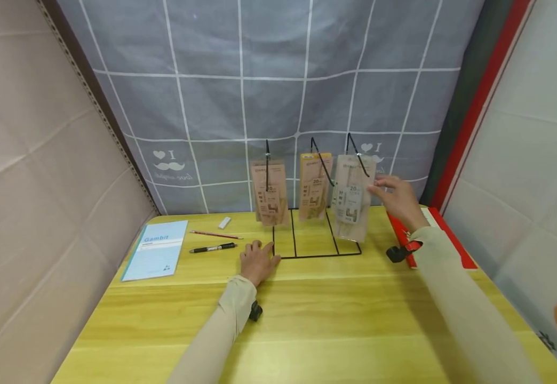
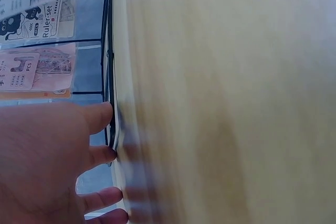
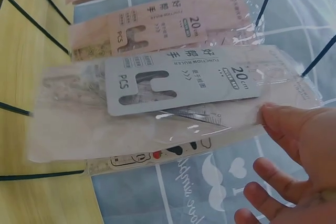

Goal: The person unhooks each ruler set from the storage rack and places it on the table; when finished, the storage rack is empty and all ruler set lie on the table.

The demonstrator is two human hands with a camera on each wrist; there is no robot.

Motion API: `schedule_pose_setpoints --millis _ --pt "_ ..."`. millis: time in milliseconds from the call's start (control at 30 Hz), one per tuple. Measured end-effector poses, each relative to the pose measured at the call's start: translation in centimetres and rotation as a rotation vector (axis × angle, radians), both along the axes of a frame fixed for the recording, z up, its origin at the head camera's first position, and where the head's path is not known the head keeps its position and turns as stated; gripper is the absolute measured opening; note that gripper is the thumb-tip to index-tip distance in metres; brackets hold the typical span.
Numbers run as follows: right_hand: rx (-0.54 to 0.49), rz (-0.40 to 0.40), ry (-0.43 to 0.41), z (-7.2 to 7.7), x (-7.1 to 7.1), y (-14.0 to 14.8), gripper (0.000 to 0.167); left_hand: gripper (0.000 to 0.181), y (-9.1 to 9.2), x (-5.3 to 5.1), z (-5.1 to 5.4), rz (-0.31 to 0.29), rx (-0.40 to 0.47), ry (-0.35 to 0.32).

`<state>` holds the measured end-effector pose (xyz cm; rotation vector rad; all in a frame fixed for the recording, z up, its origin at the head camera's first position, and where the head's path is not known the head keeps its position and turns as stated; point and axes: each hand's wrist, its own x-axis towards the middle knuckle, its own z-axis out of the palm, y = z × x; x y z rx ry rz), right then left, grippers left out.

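My right hand (image 1: 398, 202) is pinching the pack (image 1: 351, 210) by the upper part of its right edge, fingers clamped on the film. The pack is hanging on the rack's (image 1: 321, 256) right hook (image 1: 357, 152), its long axis running nearly upright, most of its length lying down and left from my fingers. My left hand (image 1: 258, 262), farther off, is touching the rack's near-left corner on the worktop (image 1: 307, 320), fingers apart.

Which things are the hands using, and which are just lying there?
Seem part of the job:
ruler packet, held at its edge by the right hand
black wire rack, touched by the left hand
other hanging packets

Seem just lying about:
Gambit notebook
pencil
pen
small white block
red thing, partly hidden
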<state>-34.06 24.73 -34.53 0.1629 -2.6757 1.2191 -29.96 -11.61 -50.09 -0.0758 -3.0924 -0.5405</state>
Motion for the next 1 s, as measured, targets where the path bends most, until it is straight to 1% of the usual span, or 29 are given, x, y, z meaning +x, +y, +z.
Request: schedule_pose_setpoints --millis 133,233,333,467,567,700,833,933,1000 --pt "0.012 0.001 0.0 0.0 0.9 0.1 0.053 0.055 0.0 -0.2 -0.3 0.007 -0.002 -0.014" --pt "0.018 0.011 0.014 -0.1 1.8 0.2 0.053 0.055 0.0 -0.2 -0.5 0.011 0.01 -0.012" --pt "0.015 0.009 0.006 -0.1 2.7 0.3 0.053 0.055 0.1 -0.1 -0.3 0.014 0.007 -0.01" --pt "0.007 0.013 -0.026 0.2 4.1 0.2 0.055 0.055 0.1 0.1 0.2 0.014 -0.008 -0.016" --pt "-0.001 0.031 -0.042 0.3 5.2 0.3 0.057 0.056 0.0 0.1 0.2 0.013 -0.014 -0.017" --pt "0.016 0.037 -0.043 0.3 6.5 0.4 0.061 0.055 -0.1 0.0 0.1 0.018 -0.022 -0.021" --pt "0.031 0.025 -0.021 0.3 7.8 0.6 0.06 0.055 0.0 -0.1 0.0 0.018 -0.025 -0.018" --pt "0.037 0.022 -0.006 0.3 8.9 1.0 0.06 0.055 0.1 -0.1 0.1 0.012 -0.026 -0.018" --pt "0.045 0.025 -0.014 0.5 9.6 1.3 0.06 0.055 0.1 0.0 0.2 0.01 -0.027 -0.021"
